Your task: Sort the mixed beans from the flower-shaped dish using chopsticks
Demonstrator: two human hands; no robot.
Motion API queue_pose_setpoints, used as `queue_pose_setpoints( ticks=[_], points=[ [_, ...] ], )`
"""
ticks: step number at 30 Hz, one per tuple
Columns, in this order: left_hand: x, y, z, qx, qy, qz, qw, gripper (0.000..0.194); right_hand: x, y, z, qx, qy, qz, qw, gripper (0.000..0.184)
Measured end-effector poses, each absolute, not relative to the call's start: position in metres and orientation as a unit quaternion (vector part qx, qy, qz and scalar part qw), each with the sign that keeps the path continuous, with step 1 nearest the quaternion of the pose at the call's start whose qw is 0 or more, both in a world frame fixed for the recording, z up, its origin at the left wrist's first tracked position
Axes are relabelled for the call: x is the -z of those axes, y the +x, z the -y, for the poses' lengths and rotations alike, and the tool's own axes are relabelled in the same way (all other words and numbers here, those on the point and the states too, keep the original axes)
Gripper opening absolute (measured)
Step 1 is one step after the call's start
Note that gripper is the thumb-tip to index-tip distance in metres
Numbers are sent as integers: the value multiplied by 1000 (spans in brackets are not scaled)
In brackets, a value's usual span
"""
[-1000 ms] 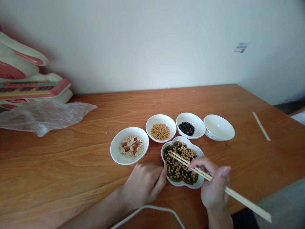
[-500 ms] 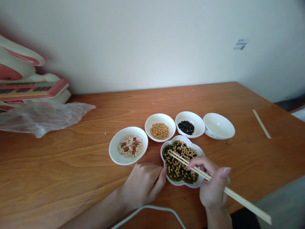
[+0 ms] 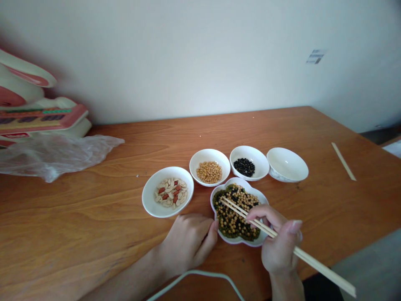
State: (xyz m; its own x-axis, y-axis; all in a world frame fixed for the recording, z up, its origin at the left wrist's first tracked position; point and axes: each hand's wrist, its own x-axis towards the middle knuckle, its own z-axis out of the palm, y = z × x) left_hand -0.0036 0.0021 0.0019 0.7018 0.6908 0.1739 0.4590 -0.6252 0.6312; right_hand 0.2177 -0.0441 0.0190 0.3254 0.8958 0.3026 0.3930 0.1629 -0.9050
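My right hand (image 3: 278, 238) is closed around a pair of wooden chopsticks (image 3: 319, 263). Their tips rest among the beans in a white flower-shaped dish (image 3: 261, 196), a mix of yellow soybeans, black beans and small green beans. At the dish's left edge, my left hand (image 3: 191, 240) is curled with its thumb and fingers at the rim; its fingertips are partly hidden. Just beyond that hand stands a white bowl of peanuts (image 3: 171, 193). Behind the dish are a bowl of soybeans (image 3: 209, 172) and a bowl of black beans (image 3: 244, 167).
A fourth white bowl (image 3: 287, 163), with nothing in it, stands at the right of the row. Farther right lies a paper chopstick sleeve or flat strip (image 3: 343, 161). A toy keyboard (image 3: 40, 119) and a clear plastic bag (image 3: 62, 154) occupy the left. A pale cable (image 3: 200, 272) crosses in front.
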Motion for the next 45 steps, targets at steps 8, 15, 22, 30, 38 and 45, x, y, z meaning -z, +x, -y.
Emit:
queue_pose_setpoints(
  ticks=[8,15,22,30,38,45],
  points=[
    [-5,-3,-3,-198,878,-329,286,43,-21,217,43,-240,-593,531,556,90],
    [-4,-3,-3,-196,878,-328,287,43,-23,213,44,-221,-597,522,567,88],
    [-4,-3,-3,-195,877,-330,290,44,-23,217,44,-229,-596,544,545,88],
    [-4,-3,-3,-197,879,-332,280,44,-23,214,44,-216,-589,538,564,84],
    [-7,-3,-3,-206,879,-325,282,43,-17,222,44,-216,-571,537,583,87],
    [-7,-3,-3,-198,879,-326,286,44,-23,232,42,-190,-577,502,616,99]
  ],
)
